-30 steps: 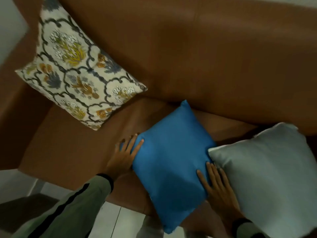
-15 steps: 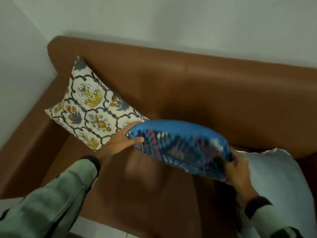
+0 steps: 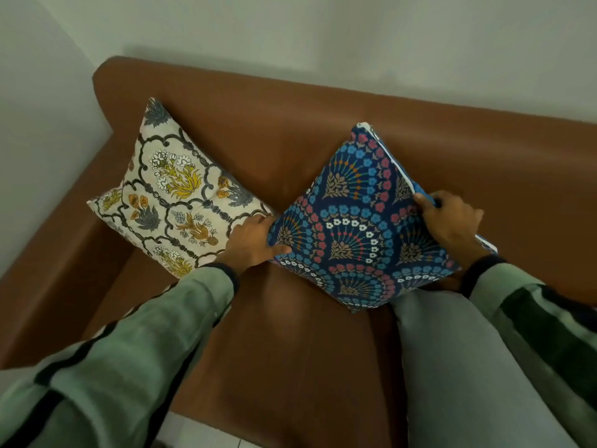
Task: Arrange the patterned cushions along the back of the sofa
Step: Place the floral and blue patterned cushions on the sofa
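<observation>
Gripping blue patterned cushion [image 3: 358, 221]: left hand [image 3: 255, 242], right hand [image 3: 452, 221]; fingertips hidden behind edges.

The sofa [image 3: 323, 367] stands in a room corner, its backrest along the wall. A floral cushion [image 3: 181, 195] leans in the left corner, against backrest and armrest. To its right, a fan-patterned cushion [image 3: 358, 227] stands on one corner against the backrest, between the left hand [image 3: 250, 242] and the right hand [image 3: 452, 221] (each at a side corner). Before it, on the seat, lies a plain cushion [image 3: 458, 367].
</observation>
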